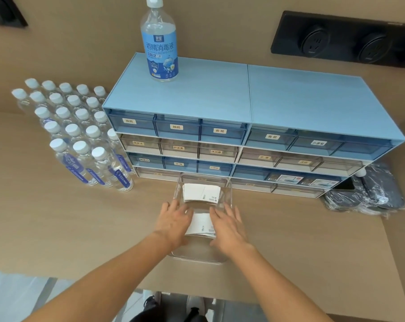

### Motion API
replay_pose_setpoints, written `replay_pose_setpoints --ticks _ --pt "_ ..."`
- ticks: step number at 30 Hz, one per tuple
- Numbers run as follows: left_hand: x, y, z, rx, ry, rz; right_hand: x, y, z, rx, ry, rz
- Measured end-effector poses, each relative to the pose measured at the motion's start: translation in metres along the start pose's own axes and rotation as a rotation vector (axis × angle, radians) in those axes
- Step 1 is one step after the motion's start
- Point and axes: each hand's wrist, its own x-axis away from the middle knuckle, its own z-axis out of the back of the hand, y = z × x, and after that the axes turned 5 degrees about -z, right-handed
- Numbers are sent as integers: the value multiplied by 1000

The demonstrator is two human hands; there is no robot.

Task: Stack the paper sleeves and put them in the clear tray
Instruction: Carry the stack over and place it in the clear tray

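A clear tray (180,182) stands on the brown table in front of the drawer unit. One stack of white paper sleeves (201,192) lies in its far half. A second stack of white paper sleeves (201,223) lies in the near half, between my hands. My left hand (174,220) rests on that stack's left edge with fingers spread. My right hand (228,223) lies flat on its right edge. Both hands reach inside the tray and hide the stack's sides.
A blue drawer unit (243,105) with labelled drawers stands right behind the tray, a sanitiser bottle (159,40) on top. Several small water bottles (80,135) crowd the left. A black plastic-wrapped bundle (368,191) lies at the right. The table's front edge is near my body.
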Motion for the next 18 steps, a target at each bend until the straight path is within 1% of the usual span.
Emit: replay_pose_setpoints --ticks 1,3,6,14,18 --pt "-2 2 0 -28 -21 14 -2 -3 -1 57 -20 -16" --pt "-6 4 -2 -53 -24 27 -5 -5 -3 112 -9 -46" --pt "-10 0 -7 -52 -10 13 -7 -7 -10 94 17 -80" --pt "-14 -15 -29 -20 72 -95 -9 -10 -15 57 -17 -104" --pt "-12 -14 -27 -2 76 -98 -4 -11 -12 51 -23 -109"
